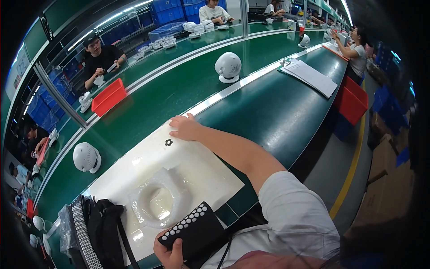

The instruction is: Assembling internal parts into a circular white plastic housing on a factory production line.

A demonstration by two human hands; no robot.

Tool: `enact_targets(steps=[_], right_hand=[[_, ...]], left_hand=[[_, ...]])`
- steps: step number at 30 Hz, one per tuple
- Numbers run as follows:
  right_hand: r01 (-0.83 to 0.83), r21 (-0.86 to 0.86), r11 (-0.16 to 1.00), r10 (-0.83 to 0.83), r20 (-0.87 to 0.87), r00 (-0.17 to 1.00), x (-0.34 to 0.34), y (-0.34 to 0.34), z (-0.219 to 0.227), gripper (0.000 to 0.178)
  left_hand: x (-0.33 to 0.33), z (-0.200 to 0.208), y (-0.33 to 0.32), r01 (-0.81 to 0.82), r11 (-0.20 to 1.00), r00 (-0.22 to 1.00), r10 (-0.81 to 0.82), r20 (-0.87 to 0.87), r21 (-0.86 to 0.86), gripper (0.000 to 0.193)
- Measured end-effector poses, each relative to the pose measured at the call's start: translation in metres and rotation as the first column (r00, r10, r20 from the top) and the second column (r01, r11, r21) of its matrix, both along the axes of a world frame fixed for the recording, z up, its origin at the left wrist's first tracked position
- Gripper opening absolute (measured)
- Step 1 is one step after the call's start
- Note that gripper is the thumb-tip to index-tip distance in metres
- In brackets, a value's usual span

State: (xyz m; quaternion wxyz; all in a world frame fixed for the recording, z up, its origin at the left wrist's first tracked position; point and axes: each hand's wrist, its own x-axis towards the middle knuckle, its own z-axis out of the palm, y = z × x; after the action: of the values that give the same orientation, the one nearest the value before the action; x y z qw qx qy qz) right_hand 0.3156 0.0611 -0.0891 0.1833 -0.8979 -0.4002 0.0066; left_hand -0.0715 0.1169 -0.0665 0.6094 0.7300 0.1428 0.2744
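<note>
At the lower edge, my left hand (169,254) is closed round a black box-like case (197,233) with rows of white round dots along one side. My right hand (184,127) reaches across to the far edge of a white board (210,172) and lies on it with the fingers apart, holding nothing. Just below its fingers is a small black flower-shaped mark (168,142). A ring of whitish foam wrapped in clear film (179,188) lies on the board, between my two hands.
A black bag (101,228) lies left of the board. White rounded devices stand on the green conveyor, one near (87,157) and one farther (228,67). A clipboard with papers (309,76) lies right, and a red bin (109,97) stands beyond the belt. Several co-workers sit around.
</note>
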Motion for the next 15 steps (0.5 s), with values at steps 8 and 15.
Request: enact_targets(steps=[8, 15], right_hand=[[0.023, 0.021, 1.000, -0.023, 0.010, 1.000, 0.0024, -0.0021, -0.0020, 0.042], [-0.002, 0.011, 1.000, 0.002, -0.027, 1.000, 0.0001, -0.0015, 0.0014, 0.045]], left_hand=[[-0.0038, 0.0015, 0.0040, 0.091, 0.996, 0.994, -0.093, -0.065, -0.024, 0.036], [-0.0005, 0.0015, -0.0004, 0.020, 1.000, 1.000, -0.021, -0.018, -0.018, 0.033]])
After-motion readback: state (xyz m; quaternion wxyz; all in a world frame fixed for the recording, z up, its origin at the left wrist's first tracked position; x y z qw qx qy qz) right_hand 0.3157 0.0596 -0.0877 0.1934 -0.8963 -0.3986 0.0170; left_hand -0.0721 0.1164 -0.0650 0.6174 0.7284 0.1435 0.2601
